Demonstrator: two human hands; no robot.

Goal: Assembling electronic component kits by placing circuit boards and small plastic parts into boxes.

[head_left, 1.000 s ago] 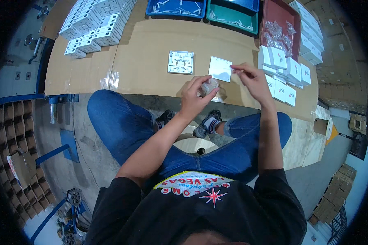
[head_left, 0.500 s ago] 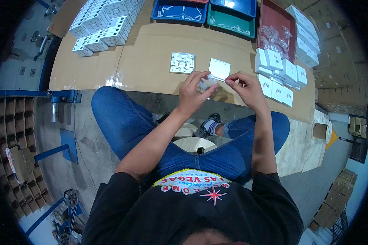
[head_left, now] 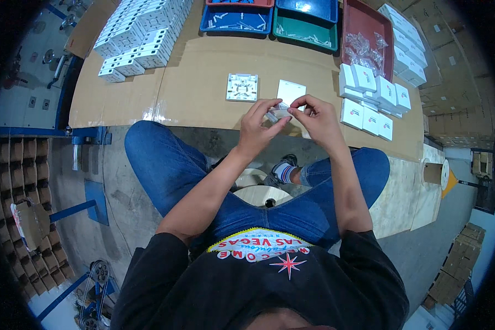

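The left hand (head_left: 257,122) pinches a small clear plastic bag (head_left: 281,113) between thumb and fingers; the right hand (head_left: 318,122) bends its fingertips to the bag's right edge, whether gripping film cannot be told; the bag sits just nearer the body than the white square plate (head_left: 291,90); best practice: pinch lightly, keep the film taut, work above the cardboard table covering (head_left: 198,91).

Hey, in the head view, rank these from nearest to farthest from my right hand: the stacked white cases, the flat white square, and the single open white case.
From your right hand:
1. Flat white square, just beyond the fingertips.
2. Single open white case, left of the square.
3. Stacked white cases, far left.
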